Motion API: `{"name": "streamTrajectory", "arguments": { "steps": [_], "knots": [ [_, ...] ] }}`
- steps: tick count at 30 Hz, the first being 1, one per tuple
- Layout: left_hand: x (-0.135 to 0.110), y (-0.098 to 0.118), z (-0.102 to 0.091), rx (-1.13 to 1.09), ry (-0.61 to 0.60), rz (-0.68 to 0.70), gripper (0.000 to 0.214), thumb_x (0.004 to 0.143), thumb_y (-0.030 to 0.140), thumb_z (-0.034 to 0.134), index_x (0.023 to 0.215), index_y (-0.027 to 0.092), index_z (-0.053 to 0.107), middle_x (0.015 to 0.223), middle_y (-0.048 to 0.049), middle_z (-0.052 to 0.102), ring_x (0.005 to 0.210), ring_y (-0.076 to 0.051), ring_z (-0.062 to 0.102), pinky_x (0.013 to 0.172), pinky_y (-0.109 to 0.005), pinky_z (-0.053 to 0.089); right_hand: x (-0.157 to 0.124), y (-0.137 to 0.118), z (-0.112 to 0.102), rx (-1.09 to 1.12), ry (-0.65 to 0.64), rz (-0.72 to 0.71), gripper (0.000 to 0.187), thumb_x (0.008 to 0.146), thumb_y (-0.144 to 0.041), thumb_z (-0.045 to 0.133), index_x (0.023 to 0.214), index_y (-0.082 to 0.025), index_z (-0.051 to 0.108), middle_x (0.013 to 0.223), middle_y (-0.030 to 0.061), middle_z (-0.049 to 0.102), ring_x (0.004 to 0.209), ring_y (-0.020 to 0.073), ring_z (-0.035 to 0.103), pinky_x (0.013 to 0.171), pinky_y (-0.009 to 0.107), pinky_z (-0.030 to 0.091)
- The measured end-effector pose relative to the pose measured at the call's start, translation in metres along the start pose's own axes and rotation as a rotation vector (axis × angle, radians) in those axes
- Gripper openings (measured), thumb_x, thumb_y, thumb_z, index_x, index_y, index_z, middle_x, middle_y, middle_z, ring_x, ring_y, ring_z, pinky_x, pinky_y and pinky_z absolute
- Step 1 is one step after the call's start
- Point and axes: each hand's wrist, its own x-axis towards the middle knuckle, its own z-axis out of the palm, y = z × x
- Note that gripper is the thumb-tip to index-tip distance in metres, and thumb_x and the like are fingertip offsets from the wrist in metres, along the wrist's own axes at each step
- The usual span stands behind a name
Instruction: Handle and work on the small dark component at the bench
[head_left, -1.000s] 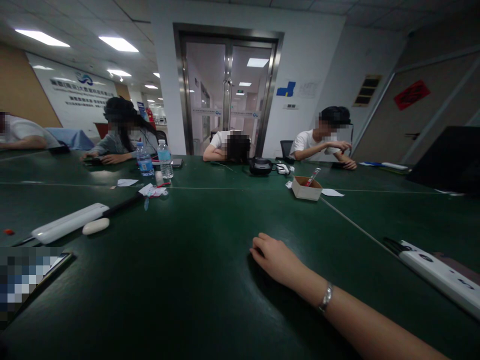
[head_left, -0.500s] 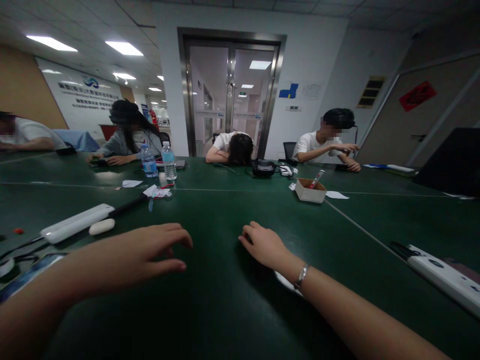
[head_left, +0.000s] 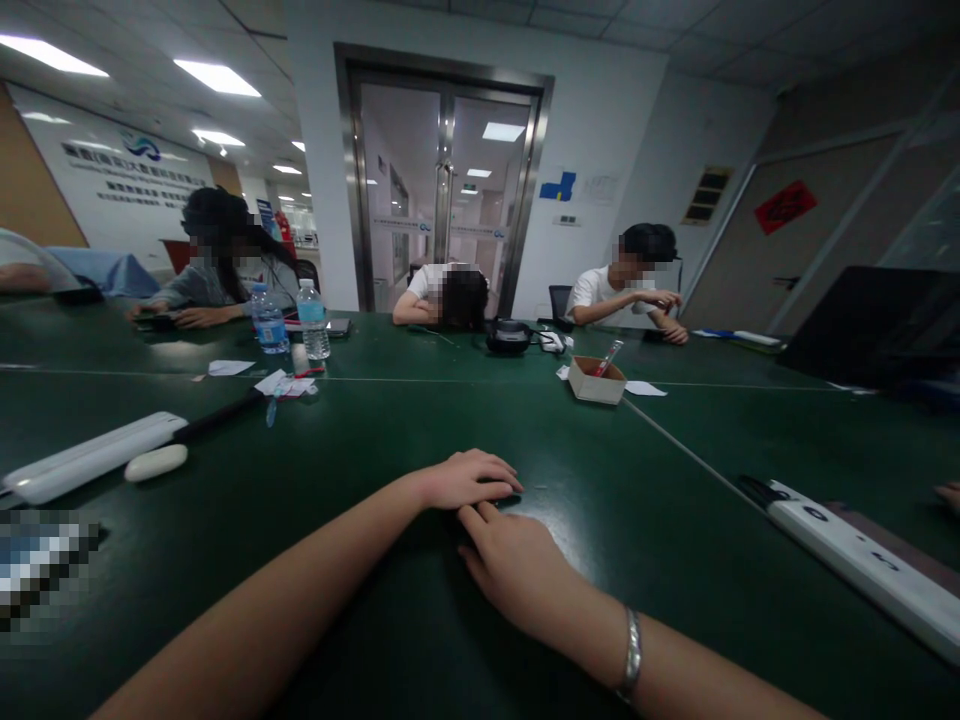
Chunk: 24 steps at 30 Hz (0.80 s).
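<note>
My left hand (head_left: 471, 478) reaches across the green table (head_left: 360, 560) to the middle, its fingers lying over the fingertips of my right hand (head_left: 521, 560). The left fingers and thumb come close together, with a small dark shape (head_left: 508, 499) just below them; I cannot make out what it is. The fingers of my right hand are curled and partly tucked beneath the left. A silvery bracelet (head_left: 632, 652) circles my right wrist. Both hands are low over the tabletop, the palms hidden.
Left lie a long white device (head_left: 97, 458), a white oval case (head_left: 156, 463) and a blurred-out phone-like thing (head_left: 37, 565). Ahead stand two water bottles (head_left: 313, 325), a headset (head_left: 508, 337) and a small box (head_left: 596, 382). A white power strip (head_left: 862, 560) lies right. Several people sit around the table.
My left hand has moved right and met my right hand. My right hand has come slightly nearer to me. The white thing under my right wrist no longer shows. The view has turned slightly right.
</note>
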Motion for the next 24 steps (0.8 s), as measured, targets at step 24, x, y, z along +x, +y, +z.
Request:
{"name": "streamTrajectory", "arguments": {
  "steps": [24],
  "knots": [
    [-0.036, -0.105, -0.053, 0.052, 0.665, -0.647, 0.035, 0.084, 0.045, 0.040, 0.071, 0.018, 0.058, 0.068, -0.0035, 0.060, 0.063, -0.016, 0.056, 0.062, -0.026, 0.040, 0.112, 0.087, 0.009, 0.231, 0.228, 0.283, 0.016, 0.079, -0.035, 0.058, 0.078, -0.019, 0.056, 0.083, 0.0028, 0.060, 0.073, 0.0148, 0.055, 0.058, 0.024, 0.037]
  ]
}}
